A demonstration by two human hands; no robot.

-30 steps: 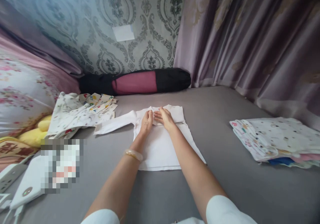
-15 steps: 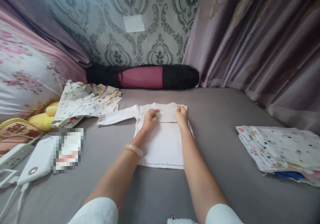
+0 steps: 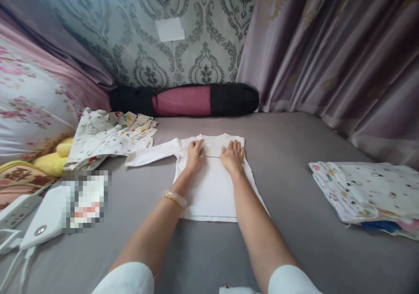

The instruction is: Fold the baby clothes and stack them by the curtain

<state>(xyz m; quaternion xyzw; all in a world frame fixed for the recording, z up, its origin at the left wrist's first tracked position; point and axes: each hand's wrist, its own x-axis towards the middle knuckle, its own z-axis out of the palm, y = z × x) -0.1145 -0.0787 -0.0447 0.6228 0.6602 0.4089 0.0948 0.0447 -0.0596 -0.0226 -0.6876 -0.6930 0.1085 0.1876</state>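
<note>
A small white long-sleeved shirt (image 3: 209, 191) lies spread on the grey bed sheet. One sleeve is folded across its upper part, and the other sleeve (image 3: 153, 152) stretches out to the left. My right hand (image 3: 233, 156) rests flat on the folded sleeve near the right shoulder, fingers stretched out. On the left side of the chest, my left hand (image 3: 195, 155) touches the shirt, its fingers slightly bent and not gripping the cloth. A pale bangle (image 3: 174, 198) circles my left wrist.
Folded patterned clothes (image 3: 366, 193) are stacked at the right. Loose patterned clothes (image 3: 108, 134) lie at the back left, by a floral pillow (image 3: 29, 97). A white charger (image 3: 49, 219) with cables is at the left. A black and pink long bag (image 3: 183, 101) lies along the wall.
My right hand has let go of the sleeve's folded end and now lies flat on it, slightly further left. My left hand stays nearly in place on the shirt.
</note>
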